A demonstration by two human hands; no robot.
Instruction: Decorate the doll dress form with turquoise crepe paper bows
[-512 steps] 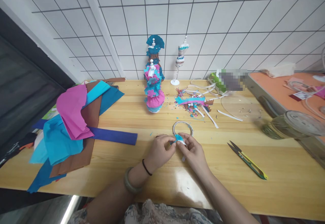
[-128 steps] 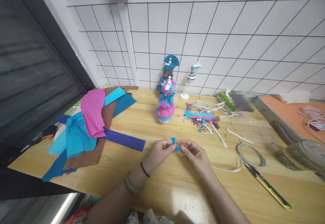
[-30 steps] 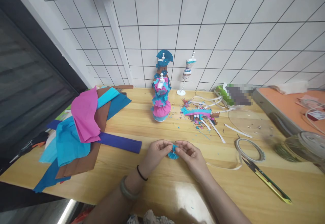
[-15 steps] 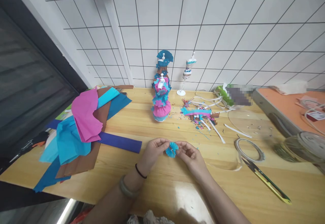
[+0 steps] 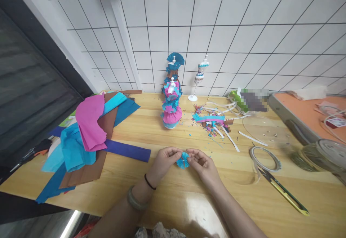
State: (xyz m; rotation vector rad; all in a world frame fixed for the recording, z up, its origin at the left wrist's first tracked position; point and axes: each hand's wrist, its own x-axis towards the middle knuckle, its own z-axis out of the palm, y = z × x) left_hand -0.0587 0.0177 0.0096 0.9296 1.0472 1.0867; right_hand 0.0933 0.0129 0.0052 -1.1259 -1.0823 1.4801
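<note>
Between my two hands is a small round rosette of pleated blue crepe paper [image 5: 183,161], held just above the wooden table. My left hand [image 5: 168,160] pinches its left edge between thumb and finger. On the opposite edge, my right hand [image 5: 201,162] grips it the same way. Beyond them stands a small mannequin in a pink and blue paper dress [image 5: 172,113]. Behind that one is another mannequin with a dark blue paper fan collar [image 5: 175,61]. A third, slimmer mannequin [image 5: 199,76] on a white base is wrapped in strips.
Crepe paper sheets [image 5: 92,126] in several colours lie piled at the left. Paper scraps [image 5: 212,121] are scattered right of the mannequins. A tape roll [image 5: 266,158], yellow thread snips [image 5: 286,194] and a clear jar [image 5: 321,155] sit on the right, near an orange-topped box [image 5: 310,112].
The rosette has turned slightly and its pleated face shows more fully and rounder. Both hands keep their pinch with almost no shift.
</note>
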